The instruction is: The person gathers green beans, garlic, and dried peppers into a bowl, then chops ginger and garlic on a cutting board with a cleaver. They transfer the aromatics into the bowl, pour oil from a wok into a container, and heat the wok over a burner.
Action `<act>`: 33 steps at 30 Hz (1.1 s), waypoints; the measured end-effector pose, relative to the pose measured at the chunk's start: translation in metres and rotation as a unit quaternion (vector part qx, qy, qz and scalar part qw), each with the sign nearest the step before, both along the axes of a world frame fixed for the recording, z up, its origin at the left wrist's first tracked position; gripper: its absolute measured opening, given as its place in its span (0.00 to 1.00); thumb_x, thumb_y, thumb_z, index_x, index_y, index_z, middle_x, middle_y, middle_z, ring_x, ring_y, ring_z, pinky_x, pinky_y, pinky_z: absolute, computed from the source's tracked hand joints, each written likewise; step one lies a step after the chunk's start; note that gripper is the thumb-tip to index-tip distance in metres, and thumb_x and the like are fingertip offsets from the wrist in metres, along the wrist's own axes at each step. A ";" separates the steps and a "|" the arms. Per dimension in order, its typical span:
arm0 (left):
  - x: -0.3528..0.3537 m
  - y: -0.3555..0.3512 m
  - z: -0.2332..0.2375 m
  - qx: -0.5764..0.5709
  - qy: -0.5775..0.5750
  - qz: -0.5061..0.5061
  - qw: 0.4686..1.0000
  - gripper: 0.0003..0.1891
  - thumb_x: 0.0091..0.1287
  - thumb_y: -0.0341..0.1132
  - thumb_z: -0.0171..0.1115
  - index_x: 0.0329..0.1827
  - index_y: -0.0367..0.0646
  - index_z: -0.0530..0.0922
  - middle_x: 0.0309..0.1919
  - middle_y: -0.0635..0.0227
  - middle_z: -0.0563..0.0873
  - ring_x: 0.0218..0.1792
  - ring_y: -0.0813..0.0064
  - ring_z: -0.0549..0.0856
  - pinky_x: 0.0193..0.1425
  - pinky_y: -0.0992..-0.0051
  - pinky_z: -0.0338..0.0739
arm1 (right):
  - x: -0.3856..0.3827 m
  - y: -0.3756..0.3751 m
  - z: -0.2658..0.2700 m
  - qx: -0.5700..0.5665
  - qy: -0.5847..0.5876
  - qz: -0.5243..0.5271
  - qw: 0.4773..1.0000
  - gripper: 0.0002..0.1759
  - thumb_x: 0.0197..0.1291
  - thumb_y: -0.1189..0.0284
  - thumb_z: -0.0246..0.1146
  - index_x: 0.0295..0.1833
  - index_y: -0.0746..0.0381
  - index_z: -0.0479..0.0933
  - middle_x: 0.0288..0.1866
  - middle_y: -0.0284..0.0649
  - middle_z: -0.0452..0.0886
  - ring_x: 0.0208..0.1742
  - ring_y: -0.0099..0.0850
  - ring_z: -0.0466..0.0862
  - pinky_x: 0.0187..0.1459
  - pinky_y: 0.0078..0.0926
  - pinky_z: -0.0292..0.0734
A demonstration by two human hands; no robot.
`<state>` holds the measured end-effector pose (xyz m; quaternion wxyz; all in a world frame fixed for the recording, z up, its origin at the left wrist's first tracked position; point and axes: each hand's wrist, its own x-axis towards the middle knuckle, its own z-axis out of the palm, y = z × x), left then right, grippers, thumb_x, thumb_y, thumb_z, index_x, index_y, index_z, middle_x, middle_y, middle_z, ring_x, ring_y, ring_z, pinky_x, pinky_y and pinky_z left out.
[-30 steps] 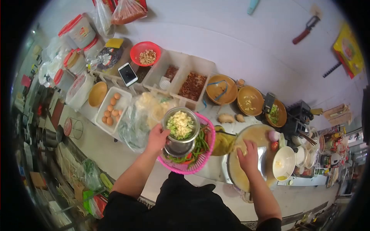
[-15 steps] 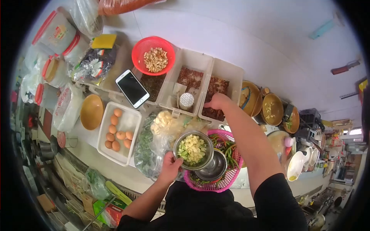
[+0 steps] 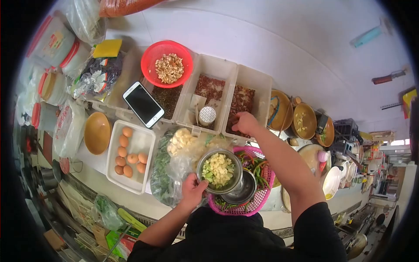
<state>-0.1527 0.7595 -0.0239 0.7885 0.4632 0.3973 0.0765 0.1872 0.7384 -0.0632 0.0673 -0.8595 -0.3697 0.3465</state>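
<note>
My left hand (image 3: 193,190) grips the rim of a metal bowl (image 3: 238,177) from its left side, thumb at the edge. Chopped pale yellow and green pieces (image 3: 218,170) fill this bowl. A second metal bowl (image 3: 246,187) sits partly behind it, over a pink basket (image 3: 265,198) of green and red chili peppers (image 3: 261,171). Farther forward, my right hand (image 3: 246,124) is inside the front of a clear plastic bin (image 3: 257,94) holding dried red chili pieces (image 3: 241,98). Its fingers are curled together at the pieces; whatever lies between the fingertips is hidden.
Beside that bin stand another bin (image 3: 225,70) with a patterned-lid jar (image 3: 207,115), a red colander (image 3: 148,56) of peeled nuts or cloves, and a phone (image 3: 143,105). Left lie a tray (image 3: 146,163) of eggs and a wooden bowl (image 3: 97,133). More wooden bowls (image 3: 310,113) line the right.
My right hand has curled its fingers and sits slightly lower, near the bin's front. The left hand still holds the bowl in about the same place. The view has shifted a little.
</note>
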 end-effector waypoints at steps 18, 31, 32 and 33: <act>0.042 0.008 0.032 0.014 -0.005 -0.026 1.000 0.08 0.66 0.30 0.63 0.35 0.38 0.72 0.25 0.70 0.77 0.20 0.80 0.78 0.23 0.79 0.74 | -0.087 -0.053 0.164 0.176 0.366 -0.163 0.899 0.11 0.60 0.74 0.60 0.48 0.65 0.76 0.37 0.40 0.81 0.32 0.26 0.82 0.29 0.21 0.76; 0.037 0.006 0.023 0.002 0.009 -0.035 0.999 0.08 0.66 0.30 0.63 0.35 0.38 0.72 0.24 0.70 0.77 0.20 0.80 0.78 0.23 0.80 0.74 | -0.023 -0.026 0.102 0.227 0.006 -0.081 0.970 0.14 0.59 0.68 0.64 0.48 0.63 0.82 0.39 0.46 0.85 0.40 0.39 0.85 0.44 0.32 0.79; 0.035 0.005 0.023 0.005 0.010 -0.035 0.999 0.08 0.66 0.30 0.63 0.35 0.38 0.72 0.24 0.70 0.77 0.20 0.80 0.78 0.23 0.80 0.74 | -0.012 -0.019 0.072 0.204 -0.005 -0.069 0.976 0.16 0.57 0.67 0.67 0.49 0.63 0.82 0.40 0.47 0.85 0.41 0.39 0.85 0.45 0.33 0.79; 0.033 0.005 0.023 0.001 0.006 -0.027 1.000 0.08 0.66 0.30 0.63 0.35 0.38 0.72 0.24 0.70 0.77 0.20 0.80 0.78 0.24 0.79 0.74 | -0.006 -0.011 0.046 0.206 -0.003 -0.069 0.976 0.16 0.57 0.67 0.67 0.49 0.63 0.82 0.40 0.47 0.85 0.41 0.39 0.85 0.45 0.33 0.79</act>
